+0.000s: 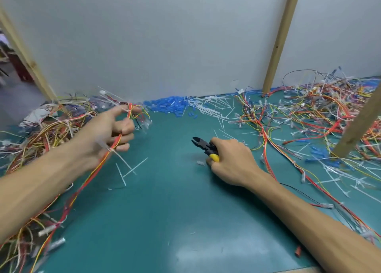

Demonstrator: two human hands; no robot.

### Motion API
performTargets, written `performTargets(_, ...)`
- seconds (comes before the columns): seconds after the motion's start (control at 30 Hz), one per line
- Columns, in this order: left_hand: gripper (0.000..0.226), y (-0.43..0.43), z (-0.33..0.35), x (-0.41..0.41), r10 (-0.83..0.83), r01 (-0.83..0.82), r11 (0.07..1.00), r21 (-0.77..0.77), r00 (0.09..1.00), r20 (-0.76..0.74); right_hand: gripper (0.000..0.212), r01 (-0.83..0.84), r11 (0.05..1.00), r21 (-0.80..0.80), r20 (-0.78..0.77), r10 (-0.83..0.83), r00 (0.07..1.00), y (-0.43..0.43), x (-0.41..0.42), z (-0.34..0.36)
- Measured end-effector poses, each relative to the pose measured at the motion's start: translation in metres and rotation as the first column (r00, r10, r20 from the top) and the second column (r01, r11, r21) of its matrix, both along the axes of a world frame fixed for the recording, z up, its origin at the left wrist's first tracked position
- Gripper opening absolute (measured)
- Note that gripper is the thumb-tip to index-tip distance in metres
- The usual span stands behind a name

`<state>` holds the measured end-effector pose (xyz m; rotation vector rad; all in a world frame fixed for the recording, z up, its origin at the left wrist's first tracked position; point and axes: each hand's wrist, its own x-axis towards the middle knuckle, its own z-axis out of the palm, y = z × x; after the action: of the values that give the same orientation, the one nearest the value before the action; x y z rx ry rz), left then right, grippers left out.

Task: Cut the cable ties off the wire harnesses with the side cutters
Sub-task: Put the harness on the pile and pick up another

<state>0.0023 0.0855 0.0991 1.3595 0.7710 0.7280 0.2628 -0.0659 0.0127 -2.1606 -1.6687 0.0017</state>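
Between the two hands lies a bare stretch of teal bench mat [165,200], with the task's thing raised on the left side of it. The left hand [115,130] has its fingers curled round a thin harness of red, orange and yellow wires [118,139] and holds it clear of the mat. A white plastic cable tie [121,159] sits on that harness just below the left palm, its tail pointing down toward the mat. The right hand [231,161] is wrapped round the yellow handles of the black-headed side cutters [204,145], nose aimed at the left hand but well apart from it. Whether the blades are apart cannot be told.

Judged step: bringing the cutters to the tie. To do it well:
- draw the harness taut so the tie stands off the wires;
- slip only one blade tip under the strap, next to its lock head;
- keep the flat side of the blades toward the wires, since their insulation would nick easily;
- keep the left fingertips away from the nose.

White tie offcuts [134,166] lie under the left hand. Tangled harness heaps lie behind the left hand [51,124] and beyond the right hand [319,111].
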Motion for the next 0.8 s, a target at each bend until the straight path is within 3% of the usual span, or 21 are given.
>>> performTargets(0.07, 0.049, -0.018, 0.002, 0.011, -0.067, 0.062, 0.989, 0.133, 0.997, 0.038, 0.024, -0.016, 0.998, 0.061, -0.065, 0.020, 0.998, -0.003, 0.001, 0.001)
performTargets(0.13, 0.055, -0.033, -0.008, 0.020, -0.131, 0.151, 0.961, 0.232, 0.986, -0.102, 0.020, -0.048, 0.983, 0.176, -0.299, 0.100, 0.949, -0.005, 0.001, 0.005)
performTargets(0.17, 0.054, -0.043, -0.017, 0.026, -0.146, 0.203, 0.942, 0.268, 0.965, -0.220, 0.017, -0.059, 0.971, 0.230, -0.467, 0.163, 0.869, -0.006, -0.001, 0.010)
performTargets(0.23, 0.050, -0.073, -0.036, 0.040, -0.177, 0.335, 0.871, 0.358, 0.896, -0.407, 0.019, -0.075, 0.957, 0.282, -0.763, 0.271, 0.587, -0.007, -0.008, 0.019)
performTargets(0.27, 0.050, -0.085, -0.044, 0.045, -0.180, 0.393, 0.822, 0.412, 0.866, -0.467, 0.023, -0.084, 0.959, 0.271, -0.848, 0.279, 0.451, -0.008, -0.011, 0.021)
performTargets(0.33, 0.049, -0.098, -0.056, 0.050, -0.116, 0.476, 0.704, 0.528, 0.810, -0.575, 0.020, -0.108, 0.968, 0.228, -0.910, 0.251, 0.331, -0.009, -0.017, 0.021)
performTargets(0.4, 0.037, -0.102, -0.058, 0.050, -0.001, 0.571, 0.568, 0.593, 0.720, -0.694, 0.015, -0.093, 0.975, 0.204, -0.919, 0.223, 0.324, -0.008, -0.019, 0.018)
performTargets(0.47, 0.029, -0.106, -0.054, 0.046, 0.046, 0.608, 0.463, 0.645, 0.710, -0.702, 0.017, -0.053, 0.977, 0.204, -0.918, 0.210, 0.336, -0.007, -0.019, 0.016)
performTargets(0.5, 0.032, -0.105, -0.048, 0.042, 0.043, 0.574, 0.454, 0.681, 0.750, -0.660, 0.016, -0.040, 0.979, 0.202, -0.917, 0.203, 0.343, -0.007, -0.018, 0.016)
performTargets(0.57, 0.032, -0.087, -0.037, 0.033, 0.097, 0.353, 0.475, 0.806, 0.890, -0.447, 0.011, -0.007, 0.980, 0.199, -0.907, 0.187, 0.377, -0.005, -0.017, 0.016)
performTargets(0.6, 0.031, -0.069, -0.034, 0.028, 0.202, 0.257, 0.398, 0.881, 0.912, -0.357, 0.011, 0.010, 0.980, 0.196, -0.898, 0.176, 0.404, -0.005, -0.016, 0.017)
performTargets(0.67, 0.043, -0.023, -0.030, 0.017, 0.484, 0.348, 0.146, 0.926, 0.792, -0.373, 0.013, -0.004, 0.983, 0.181, -0.887, 0.165, 0.432, -0.006, -0.016, 0.018)
performTargets(0.7, 0.050, -0.001, -0.031, 0.011, 0.587, 0.485, 0.119, 0.866, 0.669, -0.455, 0.015, -0.038, 0.984, 0.176, -0.893, 0.176, 0.415, -0.007, -0.016, 0.020)
performTargets(0.73, 0.050, 0.020, -0.035, 0.005, 0.622, 0.576, 0.158, 0.802, 0.573, -0.534, 0.016, -0.076, 0.982, 0.173, -0.908, 0.189, 0.372, -0.007, -0.017, 0.021)
performTargets(0.8, 0.023, 0.049, -0.050, -0.009, 0.629, 0.622, 0.227, 0.750, 0.494, -0.600, 0.018, -0.124, 0.978, 0.168, -0.948, 0.195, 0.253, -0.007, -0.017, 0.022)
